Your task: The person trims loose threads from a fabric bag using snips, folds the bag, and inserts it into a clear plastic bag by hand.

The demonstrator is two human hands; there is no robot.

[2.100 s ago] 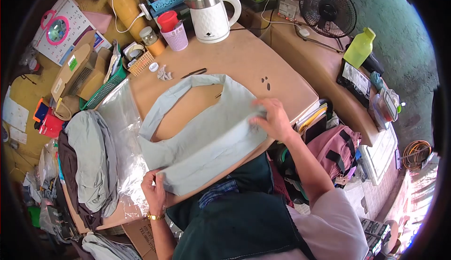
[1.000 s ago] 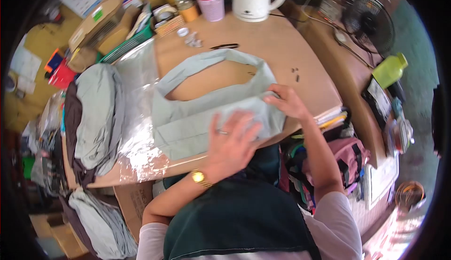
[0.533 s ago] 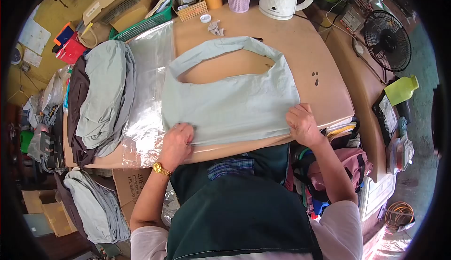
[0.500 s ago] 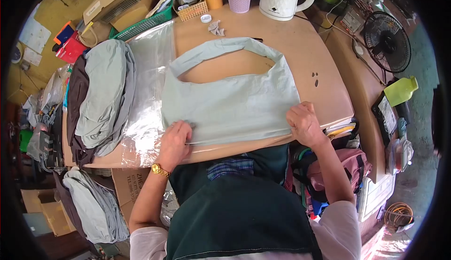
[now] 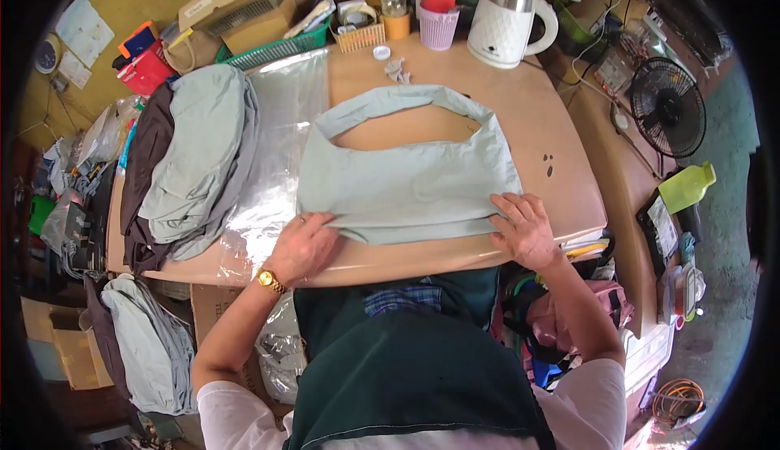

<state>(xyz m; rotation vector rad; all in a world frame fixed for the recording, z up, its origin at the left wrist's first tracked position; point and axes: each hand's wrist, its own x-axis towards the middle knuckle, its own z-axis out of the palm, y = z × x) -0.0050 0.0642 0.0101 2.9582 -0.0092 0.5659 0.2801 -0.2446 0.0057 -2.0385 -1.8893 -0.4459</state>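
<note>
A pale grey-green cloth bag [image 5: 406, 178] lies flat on the tan tabletop, its wide strap forming a loop towards the far side. Creases run along its near edge. At the bag's lower left corner, my left hand [image 5: 305, 248] grips the cloth between bent fingers; a gold watch [image 5: 269, 279] is on that wrist. My right hand [image 5: 525, 229] holds the lower right corner, fingers over the cloth and thumb at the near edge. The thumbs are partly hidden.
Clear plastic sheets [image 5: 280, 125] lie left of the bag, beside a pile of grey-green and dark brown cloth pieces [image 5: 199, 141]. Along the back stand a green basket [image 5: 284, 46], a lilac cup [image 5: 437, 29] and a white kettle [image 5: 500, 28]. A black fan [image 5: 668, 107] is at right.
My right hand has gone from a closed fist to fingers laid over the bag's corner. The near edge now shows more creasing. The view has shifted, showing more of the back.
</note>
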